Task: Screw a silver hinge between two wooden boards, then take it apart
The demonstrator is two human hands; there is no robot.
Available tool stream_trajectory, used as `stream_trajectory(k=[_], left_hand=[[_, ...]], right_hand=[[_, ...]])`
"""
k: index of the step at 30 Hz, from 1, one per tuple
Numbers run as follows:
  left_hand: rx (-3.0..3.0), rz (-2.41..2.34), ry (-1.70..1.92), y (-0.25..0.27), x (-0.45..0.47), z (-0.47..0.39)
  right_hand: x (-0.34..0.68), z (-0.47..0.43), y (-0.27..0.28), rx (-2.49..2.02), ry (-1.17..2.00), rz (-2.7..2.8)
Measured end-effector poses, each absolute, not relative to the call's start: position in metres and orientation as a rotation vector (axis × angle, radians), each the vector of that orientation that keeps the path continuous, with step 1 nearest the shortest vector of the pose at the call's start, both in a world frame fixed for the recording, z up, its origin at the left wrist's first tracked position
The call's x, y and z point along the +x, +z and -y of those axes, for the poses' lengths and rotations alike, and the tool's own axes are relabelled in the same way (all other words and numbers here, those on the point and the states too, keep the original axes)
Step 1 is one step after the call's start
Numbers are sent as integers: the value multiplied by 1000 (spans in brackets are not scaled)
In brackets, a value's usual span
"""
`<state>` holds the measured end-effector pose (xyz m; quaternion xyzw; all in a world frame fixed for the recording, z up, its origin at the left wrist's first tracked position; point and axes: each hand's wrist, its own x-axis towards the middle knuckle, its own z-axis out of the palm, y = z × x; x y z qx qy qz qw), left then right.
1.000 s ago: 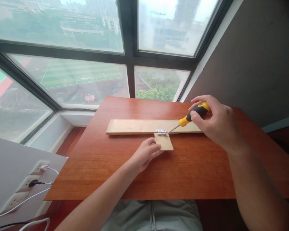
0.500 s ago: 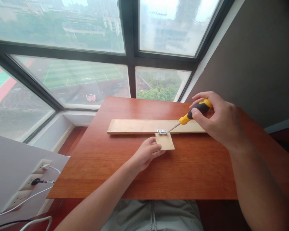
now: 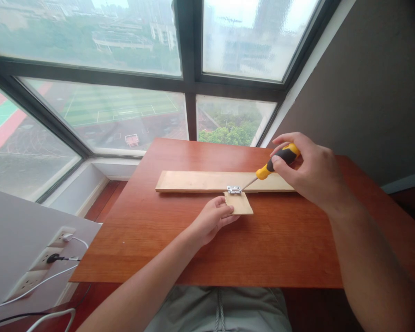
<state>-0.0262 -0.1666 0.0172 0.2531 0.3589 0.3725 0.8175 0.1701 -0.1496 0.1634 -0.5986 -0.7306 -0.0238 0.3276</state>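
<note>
A long pale wooden plank (image 3: pixel 200 181) lies across the red-brown table (image 3: pixel 263 244). A small square wooden piece (image 3: pixel 241 204) butts against its near edge, and a small metal hinge (image 3: pixel 234 189) bridges the two. My right hand (image 3: pixel 309 173) grips a yellow and black screwdriver (image 3: pixel 275 163), whose tip rests on the hinge. My left hand (image 3: pixel 212 220) pinches the left edge of the small wooden piece, holding it on the table.
A large window with dark frames (image 3: pixel 190 87) rises behind the table. A grey wall (image 3: pixel 366 92) stands at the right. At the lower left a white surface carries a power strip (image 3: pixel 44 263) with a black plug and white cables.
The view has drifted slightly. My right hand has turned the screwdriver handle a little; both hands stay in the same places on the hinge and the small piece.
</note>
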Motion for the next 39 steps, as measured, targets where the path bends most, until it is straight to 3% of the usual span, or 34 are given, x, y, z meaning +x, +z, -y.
stream_trajectory(k=[16, 27, 33, 39], left_hand=[[535, -735, 810, 16, -27, 169], [538, -725, 813, 12, -28, 168], [553, -715, 798, 8, -28, 167], [569, -720, 791, 8, -28, 167]], right_hand=[[148, 122, 169, -1771, -523, 2077], [150, 128, 180, -1508, 25, 2245], [152, 129, 176, -1674, -191, 2148], [152, 134, 178, -1583, -43, 2201]])
